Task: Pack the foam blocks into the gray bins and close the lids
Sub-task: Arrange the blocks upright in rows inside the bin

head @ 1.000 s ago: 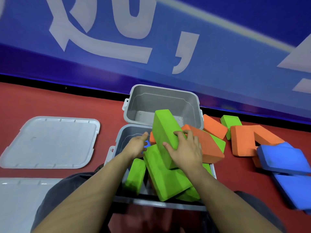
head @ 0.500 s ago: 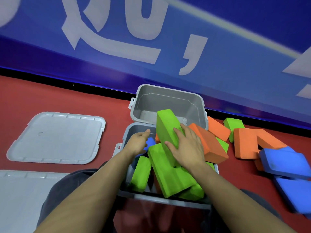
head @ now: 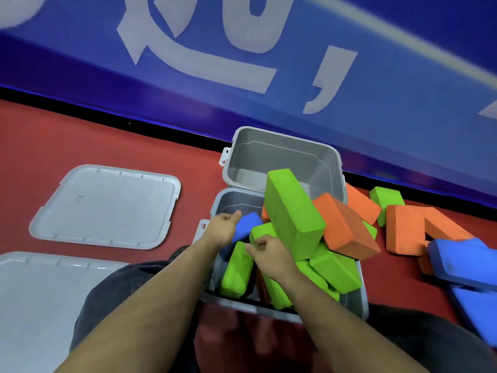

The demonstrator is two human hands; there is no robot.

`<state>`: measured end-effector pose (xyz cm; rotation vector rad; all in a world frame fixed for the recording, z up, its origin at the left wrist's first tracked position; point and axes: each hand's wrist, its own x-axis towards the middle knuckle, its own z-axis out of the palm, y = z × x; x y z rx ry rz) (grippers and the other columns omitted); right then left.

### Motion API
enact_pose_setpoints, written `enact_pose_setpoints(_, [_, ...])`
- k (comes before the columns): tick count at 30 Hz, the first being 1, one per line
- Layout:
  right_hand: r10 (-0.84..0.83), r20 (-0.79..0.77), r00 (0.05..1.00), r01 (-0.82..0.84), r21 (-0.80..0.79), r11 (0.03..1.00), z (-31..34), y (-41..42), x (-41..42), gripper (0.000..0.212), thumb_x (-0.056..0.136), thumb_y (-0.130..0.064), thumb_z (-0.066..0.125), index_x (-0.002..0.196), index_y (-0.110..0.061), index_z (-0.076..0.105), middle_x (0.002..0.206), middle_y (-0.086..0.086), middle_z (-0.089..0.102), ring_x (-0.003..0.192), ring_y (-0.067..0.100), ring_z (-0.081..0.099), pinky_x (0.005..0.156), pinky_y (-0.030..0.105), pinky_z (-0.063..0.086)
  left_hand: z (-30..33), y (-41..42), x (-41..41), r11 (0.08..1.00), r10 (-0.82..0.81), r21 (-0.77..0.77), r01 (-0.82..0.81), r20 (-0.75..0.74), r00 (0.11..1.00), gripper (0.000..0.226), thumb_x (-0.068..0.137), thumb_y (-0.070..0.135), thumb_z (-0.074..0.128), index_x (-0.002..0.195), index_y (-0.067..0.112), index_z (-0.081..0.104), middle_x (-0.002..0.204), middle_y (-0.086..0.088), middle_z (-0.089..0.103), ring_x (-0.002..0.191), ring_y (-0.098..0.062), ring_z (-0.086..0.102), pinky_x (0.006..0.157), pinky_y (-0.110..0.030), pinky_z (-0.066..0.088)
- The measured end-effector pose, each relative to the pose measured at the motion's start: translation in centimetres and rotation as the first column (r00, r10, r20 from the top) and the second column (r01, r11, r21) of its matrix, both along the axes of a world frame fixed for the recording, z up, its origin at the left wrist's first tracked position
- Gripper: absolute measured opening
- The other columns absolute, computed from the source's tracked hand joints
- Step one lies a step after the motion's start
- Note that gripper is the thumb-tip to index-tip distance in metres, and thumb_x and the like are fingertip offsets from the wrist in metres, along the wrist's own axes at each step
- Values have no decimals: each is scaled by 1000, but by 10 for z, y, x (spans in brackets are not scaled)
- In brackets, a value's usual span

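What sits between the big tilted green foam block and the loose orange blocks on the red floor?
A tilted orange foam block, leaning over the bin's edge, in the head view.
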<state>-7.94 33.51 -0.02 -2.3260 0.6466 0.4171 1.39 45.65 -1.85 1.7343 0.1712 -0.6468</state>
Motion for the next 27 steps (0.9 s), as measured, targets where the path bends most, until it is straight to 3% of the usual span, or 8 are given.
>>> enact_pose_setpoints(3, [-26,-136,990,46,148,988,-39,9,-1,39,93,-48,66,114,-14,68,112,6,71,111,25,62,103,31,46,-24,6,4,997,10,72,-7,-48,999,41,102,36,56,68,19,41,69,-12,39,69,-24,38,66,-35,31])
enact_pose_setpoints(5, [-77,-179,981,115,217,969,-61,17,-1,57,95,-46,65,133,-5,60,134,11,64,127,26,57,106,30,42,-42,7,2,985,-31,164,43,-75,997,36,102,34,56,74,11,53,73,-14,53,67,-26,50,67,-34,41])
enact_pose_setpoints(7, [-140,-179,974,177,211,961,-79,21,3,60,93,-48,65,133,-4,60,136,13,63,126,28,58,104,34,45,-68,7,-1,963,-92,246,110,-83,992,35,101,34,59,108,1,66,110,-21,68,101,-32,65,91,-35,48])
enact_pose_setpoints(8, [-165,-185,969,202,206,957,-89,20,7,53,92,-50,65,122,-6,66,127,14,68,118,29,63,98,34,48,-78,7,-1,949,-123,284,136,-63,990,42,100,33,60,126,0,62,128,-20,65,118,-32,61,101,-35,45])
enact_pose_setpoints(11, [-212,-251,945,258,169,951,-101,14,18,44,93,-52,61,86,-9,66,100,16,71,100,32,68,77,31,45,-90,2,10,919,-179,359,160,20,984,56,99,30,62,146,3,46,146,-15,52,133,-30,51,111,-35,38])
enact_pose_setpoints(16, [-231,-335,914,318,235,918,-126,17,26,70,91,-63,58,131,-5,63,135,15,64,125,31,60,99,30,45,-100,-19,57,847,-347,446,288,55,936,74,93,33,71,152,5,35,156,-15,39,142,-29,42,116,-34,32])
enact_pose_setpoints(23, [-441,-291,849,525,379,762,-162,30,29,123,64,-84,71,150,-4,36,139,7,61,130,26,57,110,36,41,-124,-43,95,677,-576,540,501,-35,817,83,87,37,77,151,5,36,155,-13,42,142,-29,42,113,-32,32])
enact_pose_setpoints(27, [-468,-301,831,556,424,715,-176,27,28,118,57,-85,72,145,-11,49,138,5,62,128,23,58,110,35,41,-136,-44,109,531,-698,621,577,-65,713,84,83,45,79,147,6,40,148,-15,49,134,-31,48,110,-36,39])
